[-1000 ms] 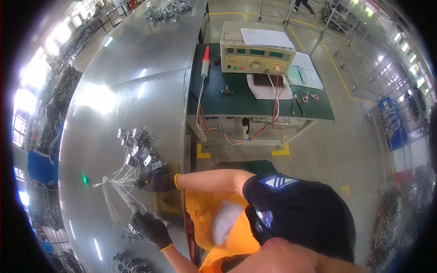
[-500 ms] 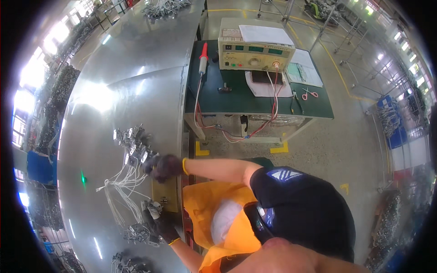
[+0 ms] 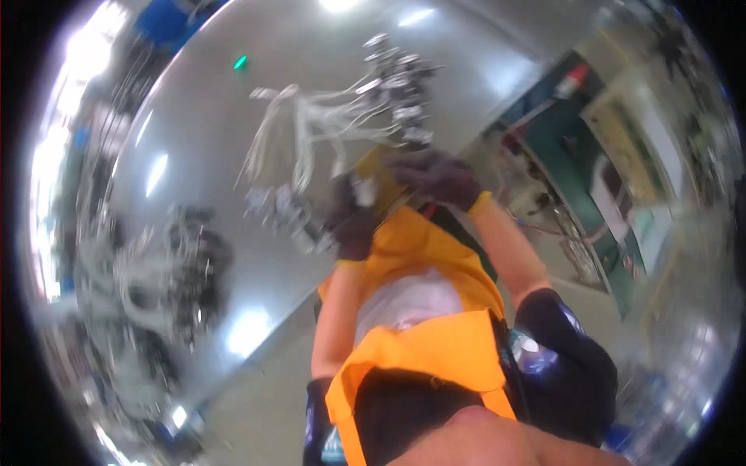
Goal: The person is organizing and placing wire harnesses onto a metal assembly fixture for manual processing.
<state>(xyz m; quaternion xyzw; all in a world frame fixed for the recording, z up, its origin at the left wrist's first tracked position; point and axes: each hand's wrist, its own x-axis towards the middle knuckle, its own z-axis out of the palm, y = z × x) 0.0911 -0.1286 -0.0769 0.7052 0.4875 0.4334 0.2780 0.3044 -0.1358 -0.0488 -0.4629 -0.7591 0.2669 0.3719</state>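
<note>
Turning your head has swung the view; your left hand (image 3: 353, 217) holds a small metal part (image 3: 364, 191) by the yellow plate (image 3: 386, 194), now closer to your right hand (image 3: 440, 175), whose blurred grip I cannot tell, putting the part seemingly within both hands' reach.

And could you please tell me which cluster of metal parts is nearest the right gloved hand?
The picture's upper cluster, at the white wires' right ends, just above the right gloved hand; the others lie lower and farther left.
</note>
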